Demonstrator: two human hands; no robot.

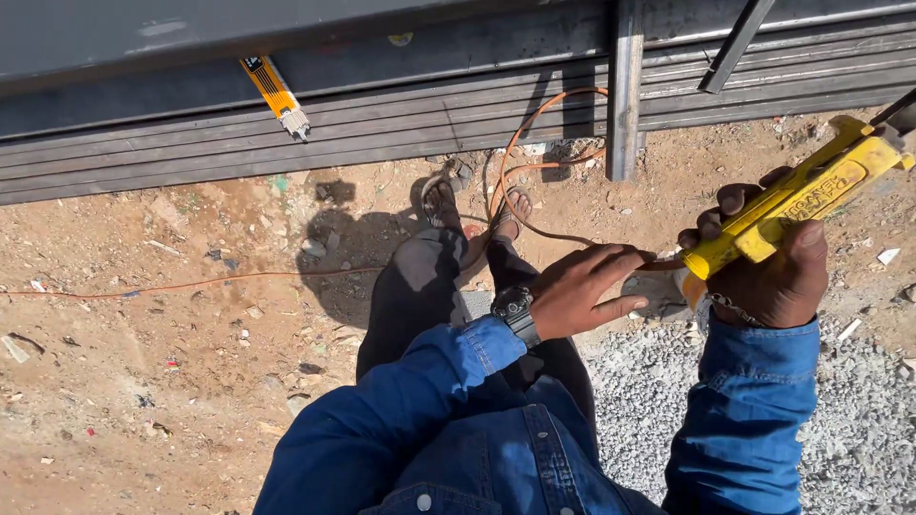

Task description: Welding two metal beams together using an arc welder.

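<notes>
My right hand (771, 272) is closed around a yellow welding electrode holder (800, 195) that points up to the right. An orange cable (520, 176) runs from it, loops over the ground by my sandalled feet (474, 202) and trails off to the left. My left hand (584, 289), with a black wristwatch (516, 313), is spread flat with fingers apart, reaching toward the holder's lower end without gripping anything. Both arms wear blue denim sleeves.
Dark steel tubes (382, 105) lie stacked across the top, with an upright steel piece (625, 91) standing against them. A yellow packet of welding rods (275, 95) rests on the tubes. Reddish dirt lies left, grey gravel (859, 429) right.
</notes>
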